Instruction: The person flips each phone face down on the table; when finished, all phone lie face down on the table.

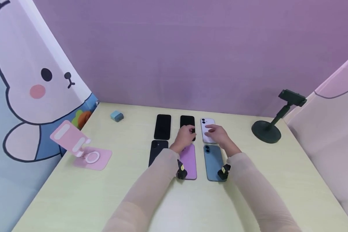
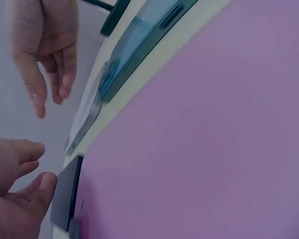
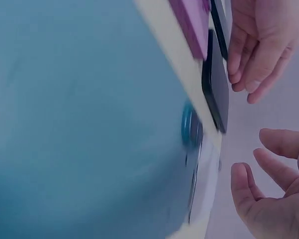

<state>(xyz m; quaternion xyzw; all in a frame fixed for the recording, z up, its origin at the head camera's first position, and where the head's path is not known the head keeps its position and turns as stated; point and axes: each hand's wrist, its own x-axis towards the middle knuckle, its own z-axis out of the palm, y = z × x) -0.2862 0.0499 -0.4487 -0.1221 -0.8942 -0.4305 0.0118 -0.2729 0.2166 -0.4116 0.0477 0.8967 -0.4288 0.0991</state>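
Note:
Several phones lie in two rows on the table. My left hand [image 1: 183, 138] is over the black phone [image 1: 187, 120] in the middle of the back row, its fingers loosely bent with nothing between them. Over the pale lavender phone [image 1: 207, 121] at the back right is my right hand [image 1: 218, 135], thumb and fingers apart and holding nothing. Nearer me, a purple phone [image 1: 191, 161] lies under the left wrist and a blue phone [image 1: 213, 161] by the right wrist. The wrist views show both hands [image 2: 15, 184] [image 3: 278, 199] raised beside the phones; any light touch is unclear.
Left of the hands lie another black phone [image 1: 162, 127] and a dark phone [image 1: 157, 149], partly behind the left sleeve. A pink folding stand [image 1: 100, 162] and a small blue cube [image 1: 117, 116] are further left. At right stands a dark round-based stand [image 1: 266, 132].

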